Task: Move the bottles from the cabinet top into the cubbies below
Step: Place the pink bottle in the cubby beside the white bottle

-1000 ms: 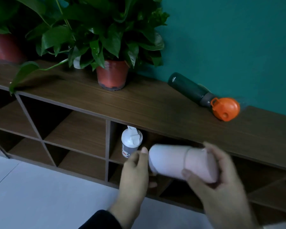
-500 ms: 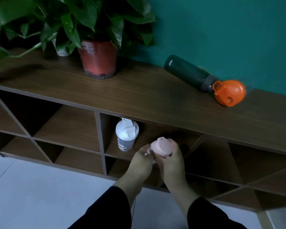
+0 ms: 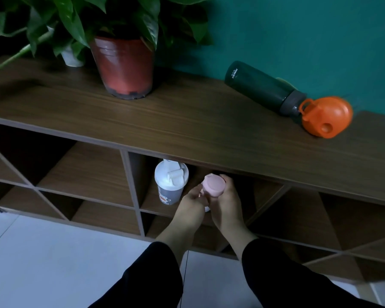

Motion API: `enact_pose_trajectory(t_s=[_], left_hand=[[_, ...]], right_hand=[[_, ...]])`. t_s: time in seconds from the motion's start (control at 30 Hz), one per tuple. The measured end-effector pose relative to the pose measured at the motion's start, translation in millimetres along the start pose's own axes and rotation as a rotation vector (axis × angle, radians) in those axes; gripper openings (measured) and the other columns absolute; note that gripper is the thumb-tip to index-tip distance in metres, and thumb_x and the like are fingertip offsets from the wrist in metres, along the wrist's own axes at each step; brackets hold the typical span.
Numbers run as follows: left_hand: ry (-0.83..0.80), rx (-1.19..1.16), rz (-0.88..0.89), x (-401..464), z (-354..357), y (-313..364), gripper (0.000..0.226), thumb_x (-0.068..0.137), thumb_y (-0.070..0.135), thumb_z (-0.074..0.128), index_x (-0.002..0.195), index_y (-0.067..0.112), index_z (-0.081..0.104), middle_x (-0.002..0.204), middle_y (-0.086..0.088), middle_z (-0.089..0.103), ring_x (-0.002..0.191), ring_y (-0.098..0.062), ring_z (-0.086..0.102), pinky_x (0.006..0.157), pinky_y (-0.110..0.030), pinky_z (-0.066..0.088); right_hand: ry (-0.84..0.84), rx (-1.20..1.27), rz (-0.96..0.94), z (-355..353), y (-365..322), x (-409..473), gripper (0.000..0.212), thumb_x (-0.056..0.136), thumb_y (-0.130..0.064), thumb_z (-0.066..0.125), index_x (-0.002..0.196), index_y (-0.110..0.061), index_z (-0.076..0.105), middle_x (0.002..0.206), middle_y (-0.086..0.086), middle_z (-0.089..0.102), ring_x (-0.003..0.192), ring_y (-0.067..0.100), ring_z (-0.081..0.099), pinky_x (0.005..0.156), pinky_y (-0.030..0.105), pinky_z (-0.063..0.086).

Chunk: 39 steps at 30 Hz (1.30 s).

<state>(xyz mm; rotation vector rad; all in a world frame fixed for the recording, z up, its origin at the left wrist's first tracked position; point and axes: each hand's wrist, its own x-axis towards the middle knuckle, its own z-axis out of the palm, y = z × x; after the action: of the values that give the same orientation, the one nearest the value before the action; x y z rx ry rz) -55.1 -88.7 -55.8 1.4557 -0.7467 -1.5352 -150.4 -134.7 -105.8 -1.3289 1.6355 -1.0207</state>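
Note:
A pink bottle (image 3: 213, 183) stands upright at the mouth of an upper cubby, just under the wooden cabinet top (image 3: 187, 121). My left hand (image 3: 192, 204) and my right hand (image 3: 226, 203) both wrap around its body; only its pink lid shows clearly. Directly left of it in the same cubby stands a grey shaker bottle (image 3: 170, 183) with a white lid. On the cabinet top at the right, a dark green bottle (image 3: 262, 87) with an orange cap (image 3: 326, 116) lies on its side against the teal wall.
A leafy plant in a red pot (image 3: 123, 65) stands on the cabinet top at the left. Open cubbies with slanted dividers (image 3: 85, 172) run left and right of my hands. A pale floor (image 3: 53, 263) lies below.
The pink bottle went from lying sideways in front of the cabinet to upright inside the cubby beside the shaker. Both hands followed it in and stayed on it.

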Motion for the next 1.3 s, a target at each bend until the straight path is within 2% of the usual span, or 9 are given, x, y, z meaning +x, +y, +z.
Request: enact_pose_trajectory(t_s=[0.17, 0.3, 0.53, 0.63, 0.73, 0.8, 0.9, 1.07, 1.3], left_hand=[[0.014, 0.031, 0.008, 11.4, -2.1, -2.7, 0.056, 0.089, -0.003, 0.045, 0.138, 0.019, 0.062, 0.127, -0.006, 0.072, 0.116, -0.021, 0.066, 0.088, -0.027, 0.051], [0.006, 0.056, 0.038, 17.3, -3.4, -5.3, 0.057, 0.088, -0.004, 0.042, 0.136, 0.021, 0.062, 0.128, -0.006, 0.072, 0.110, -0.018, 0.064, 0.082, -0.025, 0.047], [0.014, 0.102, 0.055, 21.6, -5.2, -7.6, 0.056, 0.089, -0.005, 0.043, 0.139, 0.015, 0.057, 0.127, -0.010, 0.072, 0.106, -0.019, 0.067, 0.078, -0.022, 0.050], [0.079, 0.153, 0.059, 17.1, -3.6, -4.8, 0.056, 0.097, 0.005, 0.045, 0.152, 0.016, 0.043, 0.144, -0.003, 0.060, 0.116, -0.018, 0.061, 0.082, -0.022, 0.045], [0.159, 0.242, 0.084, 6.6, -1.1, -5.0, 0.048, 0.095, 0.012, 0.046, 0.143, 0.017, 0.051, 0.135, -0.007, 0.063, 0.109, -0.024, 0.059, 0.093, -0.035, 0.050], [0.229, 0.373, 0.097, -4.2, 0.1, -5.3, 0.034, 0.095, 0.010, 0.046, 0.125, 0.010, 0.062, 0.111, -0.013, 0.071, 0.101, -0.034, 0.062, 0.087, -0.039, 0.051], [0.268, 0.532, 0.141, -27.0, 3.0, -4.1, 0.030, 0.098, 0.016, 0.049, 0.122, 0.012, 0.067, 0.102, -0.012, 0.073, 0.093, -0.029, 0.066, 0.074, -0.034, 0.050], [0.191, 0.678, 0.410, -79.3, 23.5, 9.5, 0.029, 0.095, 0.012, 0.053, 0.114, 0.024, 0.072, 0.100, 0.001, 0.075, 0.087, -0.014, 0.067, 0.070, -0.022, 0.045], [0.340, 0.661, 1.026, -116.6, 24.6, 52.7, 0.032, 0.089, 0.009, 0.053, 0.116, 0.020, 0.068, 0.117, 0.012, 0.064, 0.113, -0.005, 0.057, 0.099, -0.017, 0.040]], right_hand=[[-0.036, -0.022, -0.020, 1.9, -1.5, 6.0, 0.057, 0.075, -0.012, 0.082, 0.121, -0.031, 0.055, 0.115, -0.003, 0.064, 0.110, 0.018, 0.062, 0.101, 0.039, 0.051], [-0.026, -0.029, -0.025, 8.2, -0.8, 9.6, 0.053, 0.066, -0.036, 0.075, 0.109, -0.058, 0.054, 0.116, -0.004, 0.064, 0.111, 0.019, 0.063, 0.101, 0.044, 0.051], [-0.127, -0.044, 0.033, 6.7, 6.2, 14.3, 0.065, 0.085, -0.003, 0.073, 0.138, -0.027, 0.046, 0.127, 0.005, 0.062, 0.107, 0.019, 0.062, 0.076, 0.020, 0.054], [-0.125, -0.160, 0.012, -3.1, 11.3, -1.7, 0.077, 0.086, -0.024, 0.076, 0.150, -0.024, 0.034, 0.145, 0.008, 0.056, 0.125, 0.027, 0.058, 0.094, 0.037, 0.053], [-0.062, -0.271, -0.060, -19.0, 9.5, -30.9, 0.071, 0.095, -0.041, 0.062, 0.155, -0.019, 0.033, 0.153, 0.004, 0.050, 0.139, 0.023, 0.048, 0.107, 0.032, 0.041], [-0.025, -0.230, -0.136, -31.4, 11.1, -50.9, 0.047, 0.101, -0.037, 0.054, 0.143, -0.019, 0.053, 0.141, 0.002, 0.060, 0.131, 0.020, 0.055, 0.106, 0.033, 0.044], [-0.046, -0.208, -0.208, -54.3, 4.1, -80.9, 0.033, 0.099, -0.045, 0.048, 0.089, -0.022, 0.069, 0.083, -0.004, 0.071, 0.080, 0.012, 0.067, 0.074, 0.044, 0.055], [0.012, -0.154, -0.485, -120.4, -53.1, -113.9, 0.040, 0.096, -0.032, 0.058, 0.058, -0.030, 0.047, 0.056, -0.006, 0.047, 0.052, 0.005, 0.046, 0.051, 0.023, 0.038], [0.357, -0.186, -0.655, -225.0, -129.8, -45.1, 0.016, 0.091, -0.031, 0.067, 0.095, -0.016, 0.065, 0.093, 0.000, 0.061, 0.086, 0.017, 0.062, 0.080, 0.032, 0.051]])
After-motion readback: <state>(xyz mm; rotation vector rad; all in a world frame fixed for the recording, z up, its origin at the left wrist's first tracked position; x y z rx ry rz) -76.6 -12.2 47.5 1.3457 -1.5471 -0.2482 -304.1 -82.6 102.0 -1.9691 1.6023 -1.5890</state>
